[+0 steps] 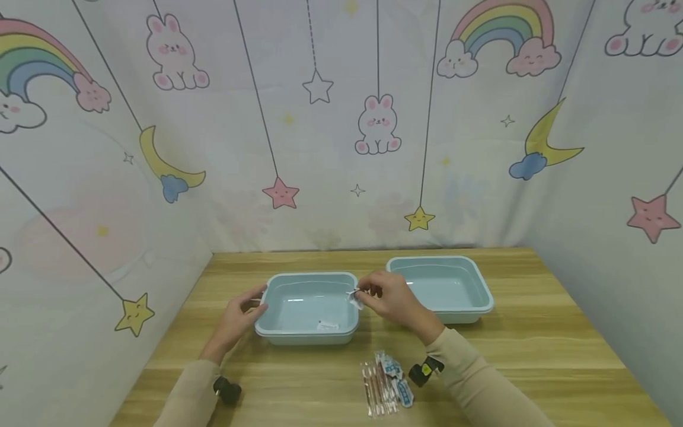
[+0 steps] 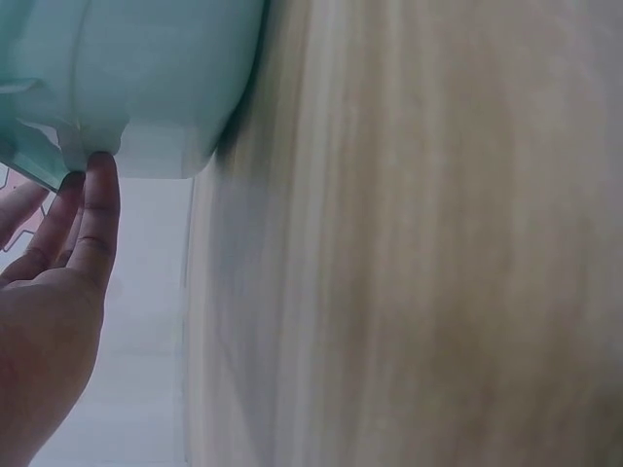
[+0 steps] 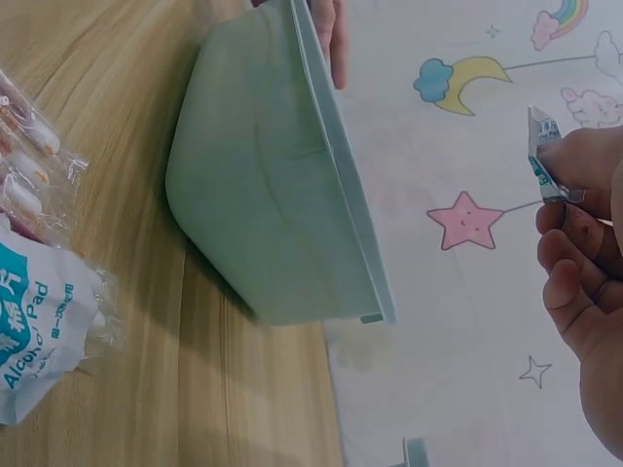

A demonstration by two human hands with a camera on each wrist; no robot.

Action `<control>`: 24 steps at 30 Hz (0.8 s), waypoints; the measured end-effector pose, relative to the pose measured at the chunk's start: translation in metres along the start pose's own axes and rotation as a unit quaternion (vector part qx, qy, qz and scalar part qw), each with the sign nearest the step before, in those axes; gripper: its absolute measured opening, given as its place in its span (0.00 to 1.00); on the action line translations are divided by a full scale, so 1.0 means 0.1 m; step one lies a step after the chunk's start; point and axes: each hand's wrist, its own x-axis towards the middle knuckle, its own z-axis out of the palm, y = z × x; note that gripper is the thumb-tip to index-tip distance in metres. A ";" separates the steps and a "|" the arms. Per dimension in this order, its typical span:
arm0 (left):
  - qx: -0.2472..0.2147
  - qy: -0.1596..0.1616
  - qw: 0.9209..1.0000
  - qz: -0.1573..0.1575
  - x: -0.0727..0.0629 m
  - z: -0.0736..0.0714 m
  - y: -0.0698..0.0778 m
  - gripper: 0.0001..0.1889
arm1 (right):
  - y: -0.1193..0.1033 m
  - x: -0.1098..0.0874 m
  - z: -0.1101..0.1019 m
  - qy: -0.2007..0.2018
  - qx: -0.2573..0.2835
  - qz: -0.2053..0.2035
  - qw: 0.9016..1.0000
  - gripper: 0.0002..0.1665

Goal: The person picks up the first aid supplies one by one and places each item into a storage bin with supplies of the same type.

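Note:
My right hand [image 1: 393,298] pinches a small alcohol pad packet [image 1: 355,299] between thumb and fingers, just above the right rim of the left light-blue basin [image 1: 306,339]. In the right wrist view the packet [image 3: 541,156] is seen almost edge-on. At the basin's left end, my left hand [image 1: 238,316] holds the rim; its fingers [image 2: 97,209] touch the outer wall below the edge in the left wrist view. Inside that basin, near the front wall, lies one small white packet [image 1: 328,325].
Another light-blue basin [image 1: 464,316] stands at the back right, partly behind my right hand. Closer to me on the wooden table [image 1: 299,385] lie several clear-wrapped swabs [image 1: 377,388] and alcohol pad packets [image 1: 404,392]. A patterned cloth wall [image 1: 331,225] rises behind.

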 end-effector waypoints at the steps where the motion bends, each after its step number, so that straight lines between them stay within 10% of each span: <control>1: -0.003 -0.001 1.000 -0.001 0.00 0.00 0.00 0.27 | 0.00 0.00 0.01 -0.001 0.001 0.003 1.000 0.04; 24: 0.004 0.006 1.000 -0.006 -0.02 0.01 0.01 0.27 | 0.11 0.03 0.19 0.010 -0.005 0.027 1.000 0.03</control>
